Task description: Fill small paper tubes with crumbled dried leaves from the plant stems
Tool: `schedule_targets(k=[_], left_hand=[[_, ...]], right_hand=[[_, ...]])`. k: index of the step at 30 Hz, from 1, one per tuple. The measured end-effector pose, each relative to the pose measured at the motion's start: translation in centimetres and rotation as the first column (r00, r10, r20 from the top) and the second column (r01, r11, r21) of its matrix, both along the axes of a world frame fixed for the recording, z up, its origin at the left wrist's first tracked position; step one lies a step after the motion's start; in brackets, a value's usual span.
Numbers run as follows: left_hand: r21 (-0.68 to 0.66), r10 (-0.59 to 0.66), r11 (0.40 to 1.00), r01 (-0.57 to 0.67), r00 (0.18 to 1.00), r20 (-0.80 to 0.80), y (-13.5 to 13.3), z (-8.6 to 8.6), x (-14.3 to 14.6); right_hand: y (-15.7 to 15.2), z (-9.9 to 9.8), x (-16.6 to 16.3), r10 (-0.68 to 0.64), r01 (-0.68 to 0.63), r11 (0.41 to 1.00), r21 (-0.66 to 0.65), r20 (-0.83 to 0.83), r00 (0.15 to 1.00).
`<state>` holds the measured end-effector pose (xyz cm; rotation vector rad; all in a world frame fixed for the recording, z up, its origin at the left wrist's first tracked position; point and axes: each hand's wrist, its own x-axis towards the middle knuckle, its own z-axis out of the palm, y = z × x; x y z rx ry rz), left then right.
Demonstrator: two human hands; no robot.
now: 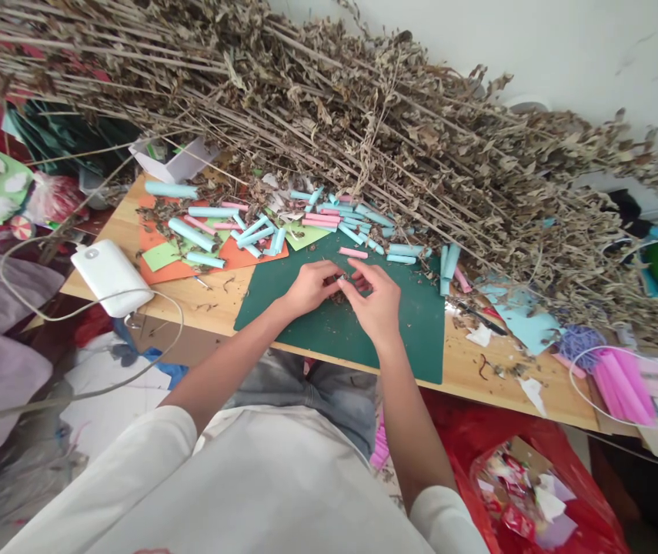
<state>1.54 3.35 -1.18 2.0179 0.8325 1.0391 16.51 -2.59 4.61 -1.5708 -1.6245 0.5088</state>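
Both my hands meet over a dark green cutting mat [415,338] on a wooden table [213,304]. My left hand [308,286] and my right hand [372,300] pinch together at a small brown clump of dried plant bits [339,295] between the fingertips. Several rolled paper tubes, light blue [193,235] and pink [353,252], lie scattered just beyond the mat. A big heap of dried leafy stalks [363,123] covers the back of the table.
A white power bank [110,275] with a cable lies at the table's left edge. Orange [152,273] and green paper sheets sit under the tubes. Pink paper strips [622,385] and a purple coil lie at the right. A red bag [513,477] sits below.
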Motion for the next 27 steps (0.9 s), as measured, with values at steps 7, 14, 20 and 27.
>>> schedule_targets(k=[7,14,20,27], left_hand=[[-0.011,0.015,1.0,-0.015,1.0,-0.019,-0.1,0.5,0.0],[-0.015,-0.007,1.0,0.007,1.0,0.0,-0.1,0.3,0.0],[-0.021,0.003,1.0,-0.003,1.0,-0.008,-0.1,0.2,-0.1],[0.003,0.017,1.0,-0.017,1.0,-0.001,-0.1,0.1,0.0]], right_hand=[[0.1,-0.4,0.3,0.036,-0.041,0.999,-0.033,-0.135,0.99],[-0.6,-1.4,0.0,-0.021,0.014,0.98,0.199,0.037,0.999],[-0.8,-1.7,0.0,-0.014,-0.073,0.966,0.246,0.333,0.943],[-1.1,-0.4,-0.2,0.004,-0.054,0.981,0.187,0.257,0.967]])
